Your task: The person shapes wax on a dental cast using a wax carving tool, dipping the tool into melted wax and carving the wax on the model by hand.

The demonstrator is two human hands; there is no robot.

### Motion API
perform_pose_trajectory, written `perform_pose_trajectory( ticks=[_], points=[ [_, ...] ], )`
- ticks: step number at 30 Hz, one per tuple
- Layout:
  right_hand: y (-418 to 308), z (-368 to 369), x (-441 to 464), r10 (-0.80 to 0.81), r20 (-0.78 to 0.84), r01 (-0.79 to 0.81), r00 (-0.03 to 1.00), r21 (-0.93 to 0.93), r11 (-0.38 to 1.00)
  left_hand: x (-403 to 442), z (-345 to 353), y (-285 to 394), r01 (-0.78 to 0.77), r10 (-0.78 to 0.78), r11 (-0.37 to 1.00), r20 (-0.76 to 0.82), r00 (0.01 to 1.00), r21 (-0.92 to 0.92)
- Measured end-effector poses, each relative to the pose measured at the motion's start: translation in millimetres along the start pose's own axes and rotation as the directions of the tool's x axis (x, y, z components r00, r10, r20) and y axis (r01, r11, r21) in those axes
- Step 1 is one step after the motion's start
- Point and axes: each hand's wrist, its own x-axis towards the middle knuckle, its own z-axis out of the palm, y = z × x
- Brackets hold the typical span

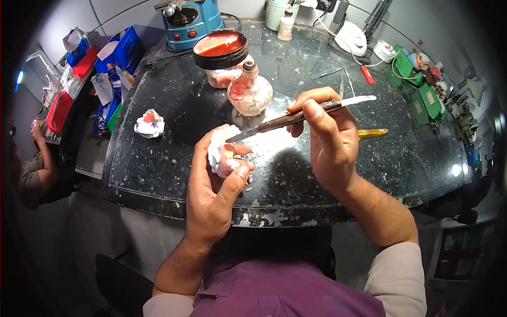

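Observation:
My left hand (pixel 214 193) is closed round a white plaster dental model (pixel 216 153) with pink wax along its ridge. Between the thumb and fingers of my right hand (pixel 332 137) is a wax knife (pixel 280 121) with a dark brown handle. Its narrow blade points left, and the tip meets or nearly meets the model's upper edge. The pale spatula end sticks out to the right past my fingers. A second plaster model (pixel 149 124) with pink wax sits on the bench to the left.
A round pan of red wax (pixel 221 47) stands behind a wax-stained spirit lamp (pixel 250 92). A blue machine (pixel 193 24) is at the back. A yellow-handled tool (pixel 373 132) and green bins (pixel 425 103) are on the right. Another person (pixel 39 164) works at far left.

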Motion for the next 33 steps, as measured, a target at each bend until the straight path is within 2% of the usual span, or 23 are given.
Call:
perform_pose_trajectory(
  ticks=[13,18,33],
  points=[
    [-2.0,-0.5,0.0,-0.001,0.013,0.002,1.0,-0.028,1.0,0.5,-1.1,0.1,-0.014,0.013,0.999,0.021,1.0,0.031],
    [-0.8,-1.9,0.6,-0.009,0.01,0.009,1.0,-0.007,1.0,0.2,1.0,1.0,0.004,-0.004,1.0,0.002,1.0,-0.025],
    [-2.9,-4.5,1.2,-0.019,0.057,0.02,0.998,-0.018,1.0,0.5,1.4,-0.1,-0.011,0.011,1.0,-0.004,1.0,-0.028]
  ],
)
